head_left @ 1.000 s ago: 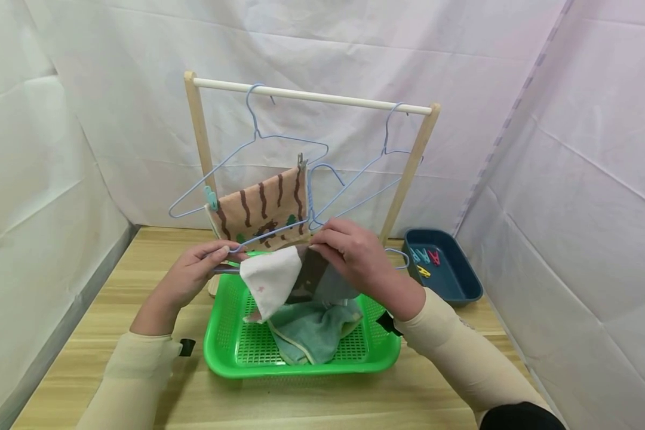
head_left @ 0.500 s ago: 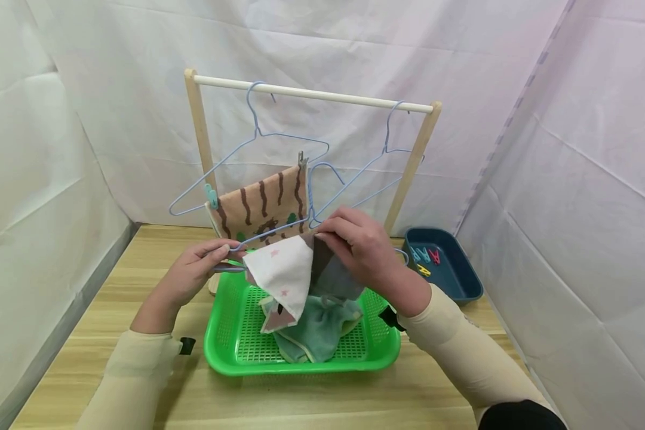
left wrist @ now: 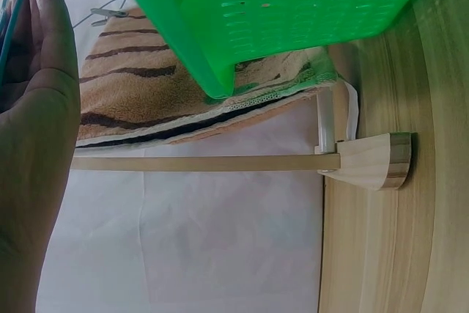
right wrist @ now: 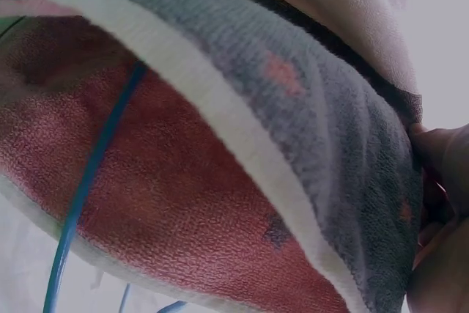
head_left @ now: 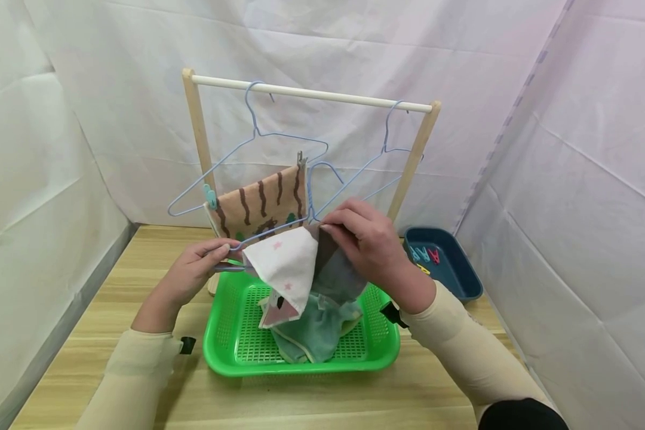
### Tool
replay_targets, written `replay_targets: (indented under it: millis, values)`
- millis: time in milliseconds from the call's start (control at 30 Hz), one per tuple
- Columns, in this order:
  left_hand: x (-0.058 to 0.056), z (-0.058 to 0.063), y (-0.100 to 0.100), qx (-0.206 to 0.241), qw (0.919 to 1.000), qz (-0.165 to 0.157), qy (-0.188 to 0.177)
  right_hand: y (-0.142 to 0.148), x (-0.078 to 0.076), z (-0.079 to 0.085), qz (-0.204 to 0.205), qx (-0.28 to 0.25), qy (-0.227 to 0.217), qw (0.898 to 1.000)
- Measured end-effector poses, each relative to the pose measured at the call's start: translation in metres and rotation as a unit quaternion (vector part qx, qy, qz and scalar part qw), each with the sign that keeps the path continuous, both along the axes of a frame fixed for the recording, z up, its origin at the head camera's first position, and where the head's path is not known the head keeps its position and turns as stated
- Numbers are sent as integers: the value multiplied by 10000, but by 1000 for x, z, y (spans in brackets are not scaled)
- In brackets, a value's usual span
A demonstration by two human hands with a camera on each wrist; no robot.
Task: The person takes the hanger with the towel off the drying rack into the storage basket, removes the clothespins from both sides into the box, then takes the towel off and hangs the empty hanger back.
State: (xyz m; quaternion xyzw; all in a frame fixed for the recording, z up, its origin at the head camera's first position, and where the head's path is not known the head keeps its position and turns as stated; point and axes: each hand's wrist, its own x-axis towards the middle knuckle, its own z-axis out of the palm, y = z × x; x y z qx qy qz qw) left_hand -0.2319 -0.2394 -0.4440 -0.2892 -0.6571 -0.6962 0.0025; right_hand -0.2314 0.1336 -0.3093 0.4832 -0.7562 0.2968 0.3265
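My left hand [head_left: 193, 272] holds one end of a loose blue wire hanger [head_left: 310, 192], level above the green basket. A small towel [head_left: 286, 263], white and grey with pink stars, is draped over the hanger's wire. The fingers of my right hand [head_left: 373, 246] pinch the towel's upper edge near the hanger's middle. In the right wrist view, the towel's reddish underside [right wrist: 183, 181] bulges open, with the blue wire [right wrist: 91, 163] running up into it. Most of the hanger's lower bar is hidden by the cloth.
A green basket [head_left: 301, 368] below holds a teal towel [head_left: 312, 334]. Behind, a wooden rack [head_left: 312, 94] carries two hangers, one with a brown-striped towel [head_left: 263, 203] clipped by clothespins [head_left: 209, 196]. At right stands a dark blue bin [head_left: 454, 263] with several coloured clothespins.
My right hand has moved slightly up and right, drawing the towel along the hanger. The white flap has shifted right and shows more pink stars. My left hand stays in place.
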Motion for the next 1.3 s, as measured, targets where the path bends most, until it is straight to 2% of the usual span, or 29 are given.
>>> replay_targets:
  millis: [333,533,667,900,1300]
  values:
    - [0,-1,-1,-15,9999,44,-93,3,3,8,22,-404,137,9991]
    - [-1,-3,-2,36,9999,-55,-76,1,4,13,59,-716,457,9964]
    - [0,-3,-2,-34,10000,3,-73,1,4,17,60,-829,615,9946]
    - [1,-2,-2,-174,9998,29,-105,1,6,22,48,-995,623,9931]
    - [-1,-4,-1,-181,9998,-66,-20,2,13,31,241,-1436,319,9888]
